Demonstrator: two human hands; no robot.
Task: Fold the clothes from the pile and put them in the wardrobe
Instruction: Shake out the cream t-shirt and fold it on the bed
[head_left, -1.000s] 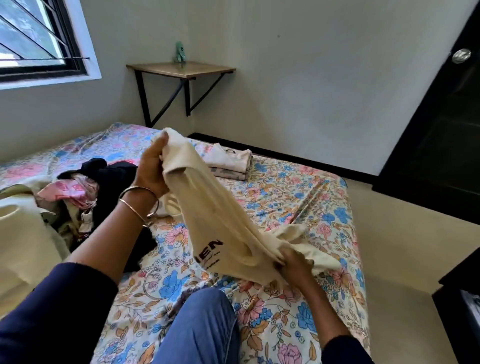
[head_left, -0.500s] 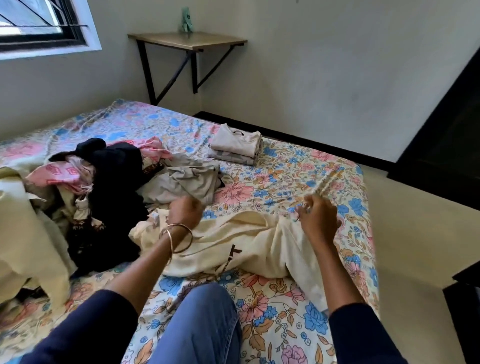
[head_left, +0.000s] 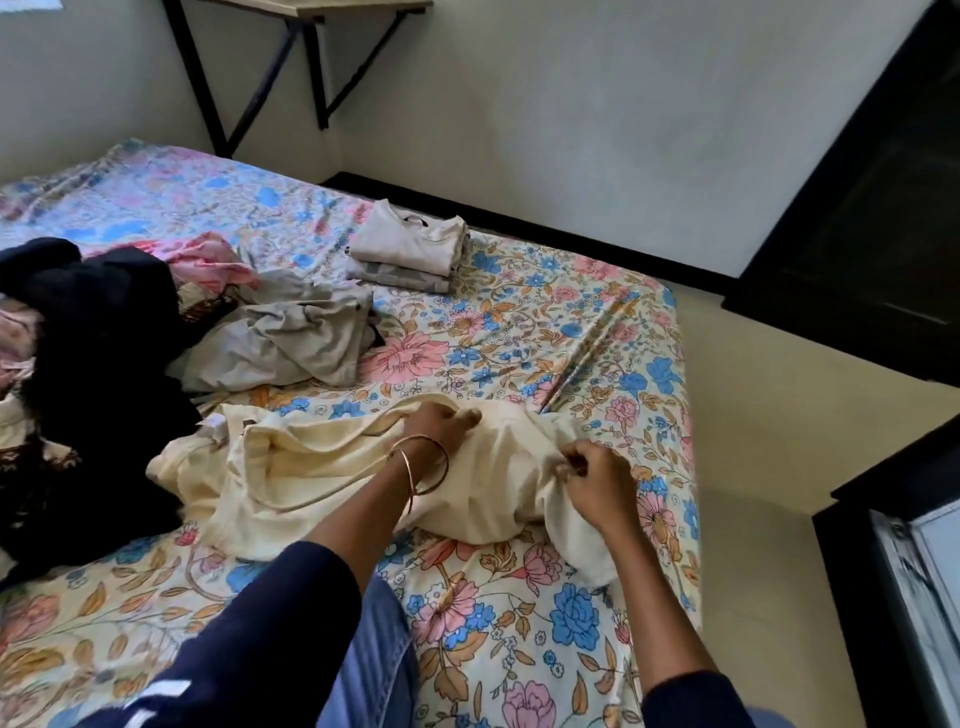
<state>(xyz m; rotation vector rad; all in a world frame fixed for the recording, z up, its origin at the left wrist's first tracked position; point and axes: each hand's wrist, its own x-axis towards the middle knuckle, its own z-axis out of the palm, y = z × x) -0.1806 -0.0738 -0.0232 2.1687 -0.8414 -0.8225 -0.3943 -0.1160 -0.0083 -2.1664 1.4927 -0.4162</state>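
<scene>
A cream garment (head_left: 311, 467) lies rumpled on the floral bed sheet (head_left: 519, 613) in front of me. My left hand (head_left: 441, 423), with bangles on the wrist, grips a fold near the garment's middle. My right hand (head_left: 597, 478) pinches the cloth at its right end. To the left sits the unfolded pile (head_left: 93, 353): dark, pink and grey clothes. A small stack of folded clothes (head_left: 410, 249) rests farther back on the bed. The dark wardrobe (head_left: 872, 218) stands at the right.
A wall-mounted shelf (head_left: 332, 8) on black brackets hangs above the bed's far corner. Bare floor (head_left: 753, 467) runs between the bed's right edge and the wardrobe. A dark piece of furniture (head_left: 904, 597) fills the lower right corner. My knee in jeans (head_left: 374, 665) rests on the bed.
The cream garment, held up in the air a second ago, has come down onto the bed. Both hands have moved closer together on it, the left hand sliding right.
</scene>
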